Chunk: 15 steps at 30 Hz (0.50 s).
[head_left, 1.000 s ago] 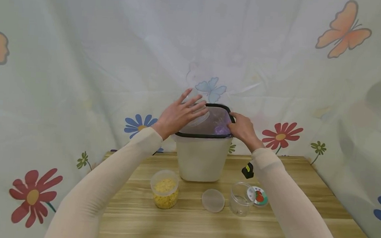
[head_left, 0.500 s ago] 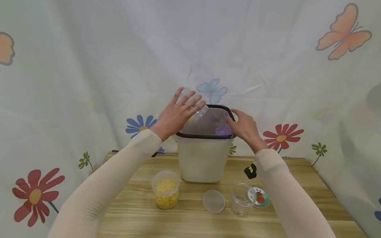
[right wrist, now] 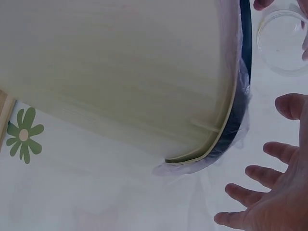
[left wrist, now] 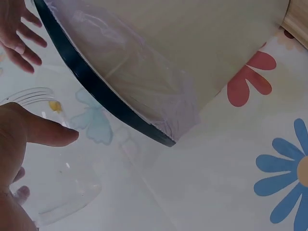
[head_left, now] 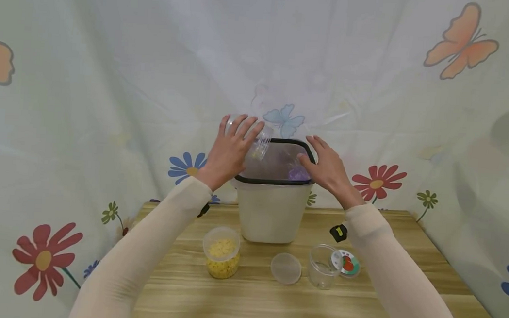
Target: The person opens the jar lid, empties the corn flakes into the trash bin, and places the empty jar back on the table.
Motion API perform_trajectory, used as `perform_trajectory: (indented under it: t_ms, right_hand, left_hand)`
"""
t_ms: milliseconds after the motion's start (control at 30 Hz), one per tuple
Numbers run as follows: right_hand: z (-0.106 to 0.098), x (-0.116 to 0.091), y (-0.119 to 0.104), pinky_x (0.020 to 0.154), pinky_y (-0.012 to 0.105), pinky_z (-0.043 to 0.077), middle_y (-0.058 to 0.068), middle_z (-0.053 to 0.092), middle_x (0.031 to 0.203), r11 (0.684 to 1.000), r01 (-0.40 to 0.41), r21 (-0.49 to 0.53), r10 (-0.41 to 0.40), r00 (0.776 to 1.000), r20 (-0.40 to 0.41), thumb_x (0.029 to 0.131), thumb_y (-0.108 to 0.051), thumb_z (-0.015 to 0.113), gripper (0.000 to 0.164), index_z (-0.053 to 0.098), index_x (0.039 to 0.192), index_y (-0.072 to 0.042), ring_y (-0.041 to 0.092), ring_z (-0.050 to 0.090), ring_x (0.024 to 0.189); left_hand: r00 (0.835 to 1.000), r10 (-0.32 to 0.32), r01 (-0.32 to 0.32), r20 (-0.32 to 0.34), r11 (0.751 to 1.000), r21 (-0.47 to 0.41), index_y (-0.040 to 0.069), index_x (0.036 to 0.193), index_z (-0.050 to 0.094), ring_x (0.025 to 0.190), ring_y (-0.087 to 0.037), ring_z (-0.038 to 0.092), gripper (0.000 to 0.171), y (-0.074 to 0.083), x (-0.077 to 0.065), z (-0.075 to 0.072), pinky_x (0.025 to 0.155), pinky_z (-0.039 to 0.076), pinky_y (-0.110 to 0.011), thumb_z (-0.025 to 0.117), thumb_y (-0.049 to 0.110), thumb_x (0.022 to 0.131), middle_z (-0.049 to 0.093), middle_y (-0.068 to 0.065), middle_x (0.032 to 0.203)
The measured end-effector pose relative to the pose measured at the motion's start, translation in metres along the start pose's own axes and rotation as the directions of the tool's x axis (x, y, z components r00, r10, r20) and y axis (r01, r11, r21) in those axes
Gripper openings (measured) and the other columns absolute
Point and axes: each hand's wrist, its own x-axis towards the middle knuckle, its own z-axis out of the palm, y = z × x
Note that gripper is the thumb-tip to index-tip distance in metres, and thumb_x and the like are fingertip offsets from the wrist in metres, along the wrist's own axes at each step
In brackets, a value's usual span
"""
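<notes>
My left hand (head_left: 230, 150) grips a clear plastic jar (head_left: 262, 144), tilted with its mouth towards the opening of a cream waste bin (head_left: 270, 213). In the left wrist view a small yellow bit (left wrist: 55, 106) clings near the mouth of the jar (left wrist: 67, 178), and the thumb lies along its side. A thin purplish liner bag (left wrist: 139, 62) hangs over the bin's dark rim (left wrist: 86, 72). My right hand (head_left: 328, 167) is beside the rim's right side; in the right wrist view its fingers (right wrist: 262, 177) are spread and apart from the rim.
On the wooden table (head_left: 249, 309), in front of the bin, stand a tub of yellow bits (head_left: 223, 261), a frosted lid (head_left: 285, 269), another clear jar (head_left: 322, 275) and a lid with a red and green label (head_left: 349, 264). A patterned curtain (head_left: 189, 77) hangs behind.
My left hand has drawn left and turned with the jar, which shows more plainly now. My right hand has let go of the bin's rim and opened its fingers.
</notes>
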Motion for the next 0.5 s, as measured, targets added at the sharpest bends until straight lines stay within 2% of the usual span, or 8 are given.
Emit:
perform_trajectory:
  t_ms: [100,233,367,500]
  right_hand:
    - [-0.002,-0.003,-0.004,0.116,0.065,0.023,0.017,0.025,0.162,0.999,0.051,-0.002,-0.051,0.998,-0.026,0.097,-0.043,0.051,0.068,0.031,0.154,-0.013,0.044,0.028,0.146]
    - [-0.004,-0.008,-0.01,0.116,0.068,0.016,0.016,0.023,0.162,0.995,0.097,-0.002,-0.097,0.994,-0.041,0.096,-0.044,0.054,0.07,0.031,0.154,-0.014,0.043,0.025,0.147]
    - [-0.006,-0.016,-0.016,0.117,0.069,0.011,0.015,0.023,0.163,0.992,0.127,-0.005,-0.127,0.99,-0.056,0.095,-0.043,0.056,0.07,0.031,0.155,-0.016,0.041,0.023,0.148]
    - [-0.005,-0.022,-0.024,0.117,0.068,0.012,0.014,0.024,0.163,0.987,0.161,-0.002,-0.16,0.984,-0.082,0.094,-0.041,0.059,0.07,0.033,0.154,-0.016,0.04,0.024,0.148]
  left_hand:
    - [1.0,-0.029,0.029,-0.003,0.999,-0.038,0.017,0.155,0.024,0.146,-0.031,0.024,0.103,0.001,-0.002,-0.001,0.12,0.017,-0.058,0.083,0.02,0.07,0.031,-0.008,0.157]
    - [0.997,-0.074,0.072,-0.018,0.994,-0.087,0.016,0.154,0.024,0.146,-0.031,0.025,0.094,0.003,-0.007,-0.001,0.121,0.016,-0.057,0.073,0.01,0.075,0.032,-0.008,0.157]
    - [0.99,-0.119,0.106,-0.078,0.983,-0.15,0.015,0.153,0.025,0.145,-0.03,0.026,0.088,0.006,-0.011,-0.003,0.12,0.016,-0.056,0.066,0.004,0.076,0.033,-0.009,0.155]
    - [0.976,-0.155,0.122,-0.155,0.971,-0.205,0.014,0.151,0.027,0.143,-0.03,0.027,0.086,0.007,-0.015,-0.007,0.119,0.017,-0.057,0.066,0.003,0.075,0.035,-0.009,0.152]
